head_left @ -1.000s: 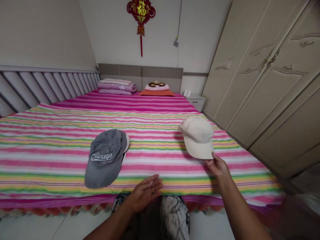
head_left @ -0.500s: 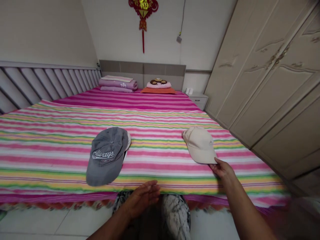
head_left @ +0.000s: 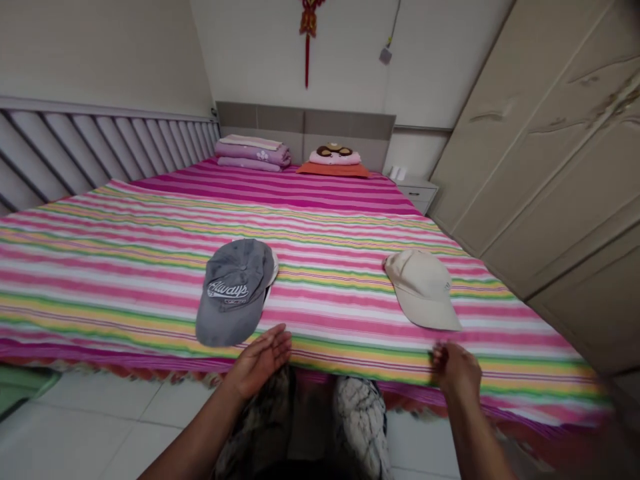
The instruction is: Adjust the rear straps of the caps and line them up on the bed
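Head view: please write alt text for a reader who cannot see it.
The person's left hand is near a grey baseball cap with white "Always" lettering, and their right hand is near a beige baseball cap; both caps lie on a pink-striped bedspread.

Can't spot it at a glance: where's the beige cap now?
In the head view, the beige cap lies on the striped bedspread, just beyond the right hand and right of the grey cap.

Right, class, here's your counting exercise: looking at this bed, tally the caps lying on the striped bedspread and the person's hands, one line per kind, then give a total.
Caps: 2 (a grey cap with "Always" lettering, a beige cap)
Hands: 2 (left hand, right hand)
Total: 4
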Action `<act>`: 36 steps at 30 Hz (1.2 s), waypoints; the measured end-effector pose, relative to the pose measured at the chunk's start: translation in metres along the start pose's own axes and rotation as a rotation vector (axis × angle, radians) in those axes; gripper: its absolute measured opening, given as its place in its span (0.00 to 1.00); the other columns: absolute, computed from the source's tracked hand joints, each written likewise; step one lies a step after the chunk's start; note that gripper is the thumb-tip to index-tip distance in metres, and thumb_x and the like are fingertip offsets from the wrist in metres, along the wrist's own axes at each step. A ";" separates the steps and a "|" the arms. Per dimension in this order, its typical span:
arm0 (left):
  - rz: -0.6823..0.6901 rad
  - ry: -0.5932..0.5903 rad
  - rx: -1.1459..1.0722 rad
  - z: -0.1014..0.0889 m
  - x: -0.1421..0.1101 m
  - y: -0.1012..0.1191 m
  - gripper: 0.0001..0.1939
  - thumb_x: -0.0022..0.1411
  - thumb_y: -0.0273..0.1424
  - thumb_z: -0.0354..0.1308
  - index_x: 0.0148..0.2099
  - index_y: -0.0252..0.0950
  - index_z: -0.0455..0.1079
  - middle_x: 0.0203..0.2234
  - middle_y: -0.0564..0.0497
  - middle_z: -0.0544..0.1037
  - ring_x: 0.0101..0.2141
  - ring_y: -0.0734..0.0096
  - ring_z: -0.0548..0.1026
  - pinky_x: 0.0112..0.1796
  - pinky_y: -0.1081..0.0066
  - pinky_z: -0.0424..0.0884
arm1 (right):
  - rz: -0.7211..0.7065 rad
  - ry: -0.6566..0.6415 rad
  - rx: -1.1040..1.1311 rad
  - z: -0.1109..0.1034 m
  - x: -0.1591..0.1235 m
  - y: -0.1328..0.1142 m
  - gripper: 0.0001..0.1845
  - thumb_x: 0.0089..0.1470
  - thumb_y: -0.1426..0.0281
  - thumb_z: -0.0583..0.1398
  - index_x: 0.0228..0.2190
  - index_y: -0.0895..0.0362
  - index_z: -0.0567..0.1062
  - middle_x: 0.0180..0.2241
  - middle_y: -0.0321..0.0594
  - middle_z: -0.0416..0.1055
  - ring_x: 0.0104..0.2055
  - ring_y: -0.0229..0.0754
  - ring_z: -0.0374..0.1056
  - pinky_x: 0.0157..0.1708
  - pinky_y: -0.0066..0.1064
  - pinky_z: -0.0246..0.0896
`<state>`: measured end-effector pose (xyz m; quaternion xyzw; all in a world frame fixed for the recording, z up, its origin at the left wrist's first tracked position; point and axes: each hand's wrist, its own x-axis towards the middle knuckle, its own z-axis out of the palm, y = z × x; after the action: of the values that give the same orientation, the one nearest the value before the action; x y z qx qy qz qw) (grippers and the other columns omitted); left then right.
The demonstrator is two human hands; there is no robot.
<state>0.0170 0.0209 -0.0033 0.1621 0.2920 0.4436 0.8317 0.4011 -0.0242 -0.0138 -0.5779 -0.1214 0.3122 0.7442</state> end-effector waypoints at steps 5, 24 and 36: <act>0.108 0.149 -0.055 -0.010 -0.010 0.022 0.13 0.53 0.20 0.54 0.42 0.32 0.68 0.30 0.48 0.77 0.32 0.70 0.76 0.36 0.68 0.71 | -0.023 -0.074 -0.174 0.019 -0.062 0.023 0.09 0.38 0.68 0.63 0.21 0.58 0.67 0.13 0.27 0.65 0.13 0.31 0.59 0.14 0.22 0.57; 0.357 0.769 -0.200 -0.022 -0.050 0.047 0.04 0.57 0.23 0.54 0.30 0.34 0.64 0.16 0.55 0.71 0.18 0.77 0.72 0.22 0.77 0.68 | 0.020 -0.852 -0.410 0.114 -0.153 0.050 0.18 0.39 0.54 0.61 0.19 0.56 0.68 0.14 0.31 0.63 0.16 0.36 0.57 0.18 0.28 0.52; 0.497 0.233 -0.129 0.004 -0.046 0.050 0.17 0.47 0.18 0.59 0.42 0.34 0.69 0.27 0.51 0.78 0.29 0.70 0.76 0.32 0.72 0.71 | 0.223 -1.055 -0.285 0.165 -0.162 0.038 0.21 0.41 0.52 0.61 0.23 0.58 0.70 0.18 0.33 0.68 0.19 0.35 0.62 0.21 0.26 0.56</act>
<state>-0.0328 0.0107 0.0423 0.1233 0.3082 0.6673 0.6667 0.1734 0.0127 0.0298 -0.4475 -0.4564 0.6165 0.4597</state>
